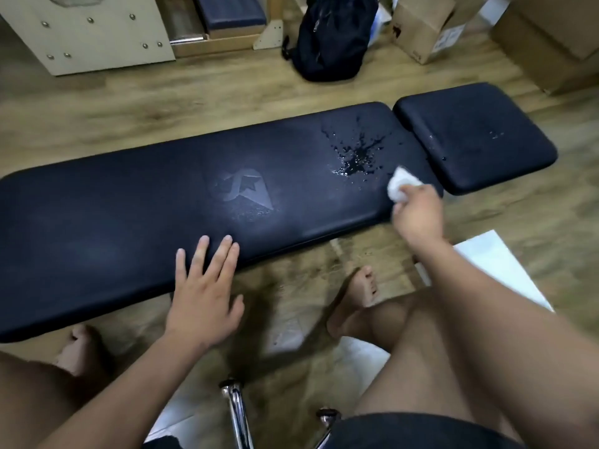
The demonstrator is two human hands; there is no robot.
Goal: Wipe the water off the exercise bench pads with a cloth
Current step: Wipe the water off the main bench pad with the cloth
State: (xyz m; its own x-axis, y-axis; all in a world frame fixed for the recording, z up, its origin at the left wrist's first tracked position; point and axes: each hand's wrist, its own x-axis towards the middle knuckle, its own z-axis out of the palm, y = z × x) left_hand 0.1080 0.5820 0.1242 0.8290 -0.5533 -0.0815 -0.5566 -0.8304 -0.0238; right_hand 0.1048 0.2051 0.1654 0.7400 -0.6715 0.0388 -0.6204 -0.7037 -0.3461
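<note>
With my left hand (202, 296) lying flat and empty on the long pad (162, 222) and my right hand (418, 215) clutching the cloth (402, 186) just beside the puddle (356, 157), I'd press down and sweep inward, then catch the droplets on the small pad (479, 137).

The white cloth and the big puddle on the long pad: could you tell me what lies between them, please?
In the head view, only dark pad with a few stray droplets separates the cloth in the right hand from the puddle.
</note>
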